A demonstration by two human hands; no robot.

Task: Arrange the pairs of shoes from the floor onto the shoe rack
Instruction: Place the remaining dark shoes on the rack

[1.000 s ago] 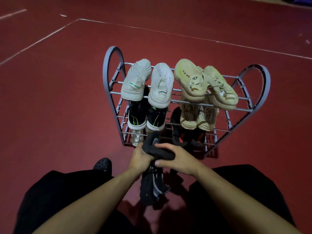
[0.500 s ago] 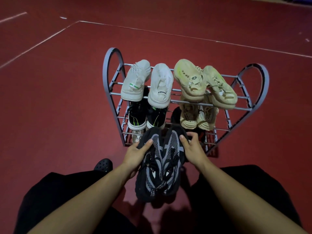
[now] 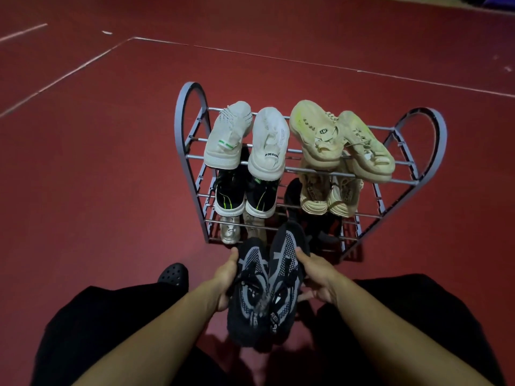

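A pair of black and grey mesh shoes [image 3: 266, 285] is held side by side, toes toward the rack, just in front of its lowest tier. My left hand [image 3: 227, 277] grips the left shoe's outer side; my right hand [image 3: 316, 278] grips the right shoe's outer side. The grey metal shoe rack [image 3: 189, 112] stands on the red floor. Its top tier carries a white pair [image 3: 248, 140] and a cream pair [image 3: 340, 137]. The middle tier has a black pair with white soles [image 3: 245, 199] and a beige pair [image 3: 328, 199]. Low down sit a pale shoe [image 3: 230, 232] and dark shoes [image 3: 320, 229].
My black-trousered knees frame the bottom of the view, and a black clog [image 3: 174, 274] on my foot shows at the left. Red floor with white lines [image 3: 83, 65] surrounds the rack on all sides.
The black pair went from bunched upright in both hands to lying flat side by side, then moved a little forward toward the rack's bottom tier. Both hands shifted to the shoes' outer sides.
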